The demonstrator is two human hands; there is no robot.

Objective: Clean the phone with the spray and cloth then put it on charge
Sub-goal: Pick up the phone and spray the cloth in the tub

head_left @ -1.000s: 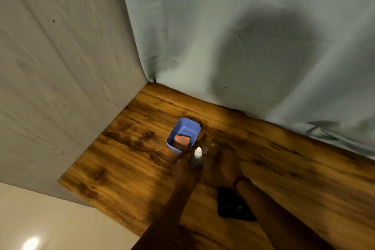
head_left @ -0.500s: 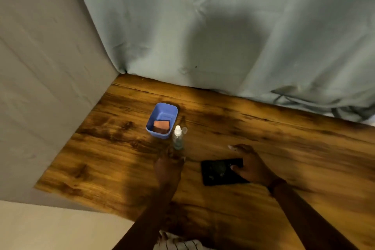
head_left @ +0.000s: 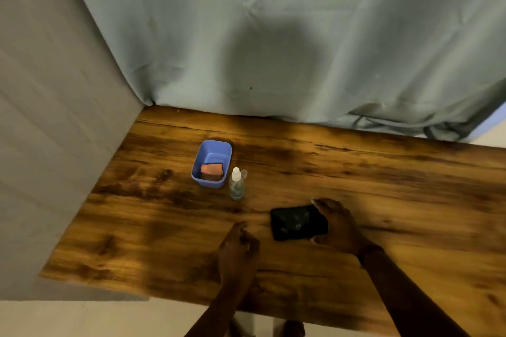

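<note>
right now you are looking down at a wooden table (head_left: 356, 172) that is butting against a pale blue curtain (head_left: 273, 35) on its far side and a grey wall panel (head_left: 54, 117) on its left. your right hand (head_left: 338, 223) is spreading over the right end of the black phone (head_left: 297, 223), which is lying flat on the table near you, a little right of centre; the fingers (head_left: 319, 203) are reaching round its far edge and the thumb is curling at its near edge, so the hand is bracketing the phone, though you cannot tell whether it is actually pressing on it. pale specks are showing on the phone's dark face. your left hand (head_left: 236, 245) is hovering just left of the phone, apart from it, with its fingers loosely curled and holding nothing. farther away, the small spray bottle (head_left: 236, 185) is standing upright with its white nozzle on top, and a small clear cap (head_left: 244, 173) is sitting just beside it on the right. just left of the bottle, a blue plastic tub (head_left: 212, 163) is resting on the table with an orange cloth (head_left: 211, 169) lying folded inside it. both forearms are entering from the near edge of the view.
</note>
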